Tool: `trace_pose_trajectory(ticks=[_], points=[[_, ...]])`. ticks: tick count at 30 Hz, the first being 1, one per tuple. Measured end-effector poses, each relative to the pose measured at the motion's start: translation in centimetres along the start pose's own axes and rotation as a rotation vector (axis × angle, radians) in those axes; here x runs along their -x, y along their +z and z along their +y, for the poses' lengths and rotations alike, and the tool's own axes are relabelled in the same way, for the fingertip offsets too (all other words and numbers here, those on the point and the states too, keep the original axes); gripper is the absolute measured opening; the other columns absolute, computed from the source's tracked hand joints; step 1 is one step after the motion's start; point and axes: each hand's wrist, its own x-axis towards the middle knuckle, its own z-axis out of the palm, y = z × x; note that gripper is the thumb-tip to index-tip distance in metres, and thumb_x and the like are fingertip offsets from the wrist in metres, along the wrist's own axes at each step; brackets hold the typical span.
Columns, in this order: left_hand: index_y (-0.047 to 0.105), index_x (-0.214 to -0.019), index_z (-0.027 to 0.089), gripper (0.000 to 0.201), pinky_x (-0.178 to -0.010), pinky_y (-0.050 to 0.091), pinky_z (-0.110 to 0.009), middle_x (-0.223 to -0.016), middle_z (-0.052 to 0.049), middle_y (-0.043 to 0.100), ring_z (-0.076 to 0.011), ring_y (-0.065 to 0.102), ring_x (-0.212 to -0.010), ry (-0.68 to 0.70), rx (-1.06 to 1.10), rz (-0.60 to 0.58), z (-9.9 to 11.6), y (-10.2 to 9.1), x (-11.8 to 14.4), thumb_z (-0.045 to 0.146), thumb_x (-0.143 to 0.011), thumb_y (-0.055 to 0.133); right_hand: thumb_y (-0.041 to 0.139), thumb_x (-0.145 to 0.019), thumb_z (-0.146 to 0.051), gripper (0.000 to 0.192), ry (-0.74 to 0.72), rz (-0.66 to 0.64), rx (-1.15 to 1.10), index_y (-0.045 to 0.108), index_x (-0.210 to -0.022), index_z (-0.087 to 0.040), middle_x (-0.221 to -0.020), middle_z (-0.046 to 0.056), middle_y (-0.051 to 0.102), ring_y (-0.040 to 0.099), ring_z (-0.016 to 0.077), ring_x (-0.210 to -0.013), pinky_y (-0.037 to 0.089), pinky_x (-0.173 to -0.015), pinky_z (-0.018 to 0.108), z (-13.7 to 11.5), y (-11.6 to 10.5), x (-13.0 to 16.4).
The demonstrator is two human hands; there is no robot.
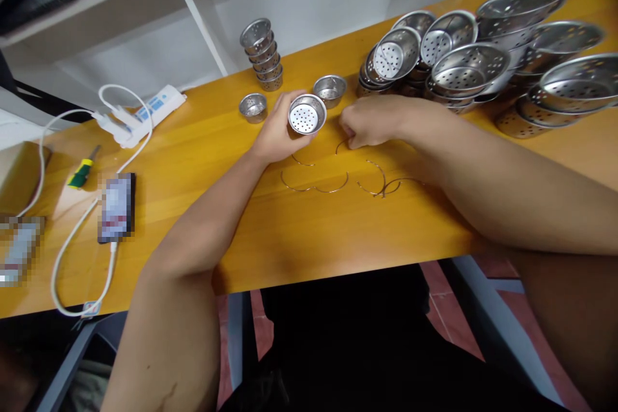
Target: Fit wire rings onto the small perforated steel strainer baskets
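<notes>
**Cup in one hand, wire in the other**

Your left hand (277, 135) holds a small perforated steel cup (307, 114) just above the desk (299, 238), its fingers wrapped around the wall and its open mouth tilted toward you so the holes in the base show. Your right hand (367, 129) rests on the desk just beside it, fingers pinched closed on the end of a thin wire loop (342, 145); how much of the wire sits inside the grip is hidden.

More wire loops (333, 183) lie flat on the desk toward its near edge, some touching or overlapping. Two loose cups (330, 89) stand just behind your hands, a short stack of cups (263, 55) leans at the far edge, and a heap of larger strainer bowls (483, 64) fills the far right corner.

To handle this well, I judge you should keep the cup steady and turned so its rim stays in view, and lift one wire clear of the others before bringing it over, since the loops look thin and springy and could snag their neighbours. A light pinch near the wire's end should give the most control.
</notes>
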Motion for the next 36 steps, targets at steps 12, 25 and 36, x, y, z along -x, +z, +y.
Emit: trace_pose_trajectory(ticks=[12, 25, 36], points=[[0.043, -0.186, 0.031, 0.102, -0.157, 0.049, -0.071, -0.18, -0.02, 0.065, -0.0473, 0.066, -0.175, 0.016, -0.035, 0.024, -0.8, -0.4, 0.3, 0.067, -0.108, 0.097, 0.09, -0.104, -0.041, 0.024, -0.085, 0.064, 0.002, 0.083, -0.09, -0.024, -0.085, 0.014, 0.079, 0.079, 0.0397, -0.093, 0.049, -0.082, 0.047, 2.2, 2.5, -2.9], [0.044, -0.185, 0.037, 0.11, -0.154, 0.051, -0.073, -0.176, -0.018, 0.067, -0.0466, 0.067, -0.173, -0.105, 0.003, 0.152, -0.5, -0.5, -0.4, 0.078, -0.101, 0.099, 0.076, -0.103, -0.015, 0.024, -0.231, 0.209, -0.861, 0.072, -0.124, -0.026, -0.101, 0.004, 0.081, 0.074, 0.0216, -0.083, 0.059, -0.089, 0.042, 2.9, 0.8, -0.7], [0.047, -0.18, 0.036, 0.103, -0.144, 0.062, -0.072, -0.17, -0.019, 0.07, -0.0445, 0.073, -0.164, -0.153, 0.128, 0.181, -2.6, 0.0, -0.3, 0.085, -0.101, 0.093, 0.084, -0.11, -0.07, 0.042, -0.225, 0.296, -0.971, 0.079, -0.124, -0.032, -0.093, 0.003, 0.08, 0.065, 0.0218, -0.081, 0.055, -0.082, 0.043, 2.4, 0.5, -0.3]])
